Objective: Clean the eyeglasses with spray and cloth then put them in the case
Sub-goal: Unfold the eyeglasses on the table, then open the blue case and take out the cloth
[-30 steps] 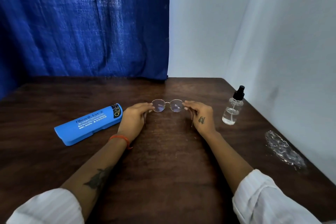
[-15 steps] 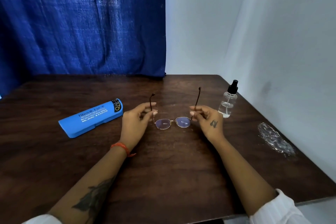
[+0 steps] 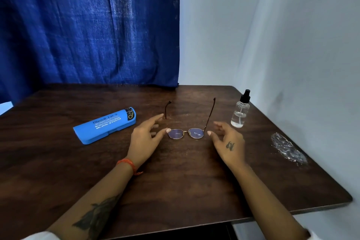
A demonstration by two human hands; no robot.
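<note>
On table [image 3: 175, 177], centre: glasses [image 3: 186, 133], lenses down, both arms standing up
Glasses: thin gold rim, round bluish lenses, dark arms
Left hand [image 3: 145, 138]: open, thumb tip at left lens rim
Right hand [image 3: 228, 141]: open, just beside right lens
Case [image 3: 105, 125]: blue, shut, left of glasses; print mostly unreadable, "BHOPAL" legible
Spray [image 3: 240, 111]: clear bottle, black nozzle, right of glasses

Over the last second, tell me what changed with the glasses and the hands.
The eyeglasses, first held with the arms toward the person, were turned so the arms point away and set on the table. The left hand and right hand have since opened and let go, fingers beside the frame. The blue case, spray bottle and clear wrapper were not touched.
</note>
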